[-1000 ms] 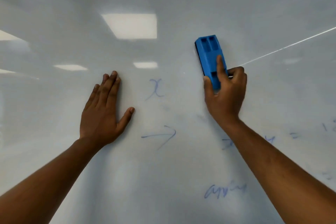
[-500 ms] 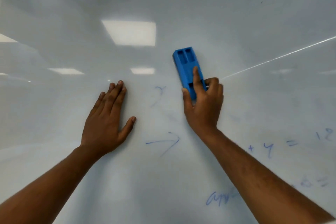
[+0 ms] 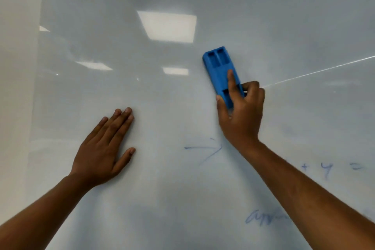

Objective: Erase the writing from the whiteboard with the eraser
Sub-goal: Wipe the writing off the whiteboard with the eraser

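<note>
My right hand (image 3: 241, 115) grips the lower end of a blue eraser (image 3: 218, 69), index finger laid along its back, and holds it flat against the whiteboard (image 3: 162, 199). The eraser stands nearly upright, tilted a little to the left. My left hand (image 3: 105, 148) lies flat on the board to the left, fingers straight. Blue writing shows on the board: an arrow (image 3: 205, 149) just below my right hand, "+ 4 =" (image 3: 326, 168) to the right of my right forearm, and a scrawled word (image 3: 263, 218) low down, partly hidden by that forearm.
The whiteboard's left edge (image 3: 38, 87) meets a pale wall (image 3: 16, 67). Ceiling lights (image 3: 168, 26) reflect in the glossy surface. A thin bright line (image 3: 316, 71) runs across the board at the right.
The "x" between my hands is gone from the board. The eraser swept left over it and now sits above the arrow. The view has shifted, bringing the board's left edge in.
</note>
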Motion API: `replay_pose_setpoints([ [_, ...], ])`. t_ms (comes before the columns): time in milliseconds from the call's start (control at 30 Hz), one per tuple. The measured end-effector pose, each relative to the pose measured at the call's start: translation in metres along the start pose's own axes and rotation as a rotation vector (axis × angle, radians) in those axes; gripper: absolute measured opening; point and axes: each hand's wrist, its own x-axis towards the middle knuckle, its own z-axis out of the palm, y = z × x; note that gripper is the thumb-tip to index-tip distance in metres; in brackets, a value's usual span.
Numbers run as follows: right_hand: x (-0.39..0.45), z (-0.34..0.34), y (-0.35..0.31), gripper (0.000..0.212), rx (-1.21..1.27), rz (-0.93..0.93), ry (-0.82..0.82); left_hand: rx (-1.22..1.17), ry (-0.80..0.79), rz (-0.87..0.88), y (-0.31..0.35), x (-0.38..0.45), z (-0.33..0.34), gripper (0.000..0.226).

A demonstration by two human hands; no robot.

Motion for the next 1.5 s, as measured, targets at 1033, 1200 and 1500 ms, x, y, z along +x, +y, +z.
replay_pose_setpoints([
  [1033, -0.100, -0.036, 0.052, 0.062, -0.068, 0.093, 0.020, -0.060, -0.023, -0.343, 0.089, -0.039, 0.016, 0.076],
  [1200, -0.230, -0.045, 0.021, 0.063, 0.002, -0.618, -0.346, -0.064, -0.014, -0.384, 0.096, -0.040, 0.013, 0.075],
  [1500, -0.134, -0.097, 0.151, 0.063, -0.099, 0.269, 0.075, -0.020, -0.027, -0.043, 0.144, 0.017, 0.014, 0.072],
])
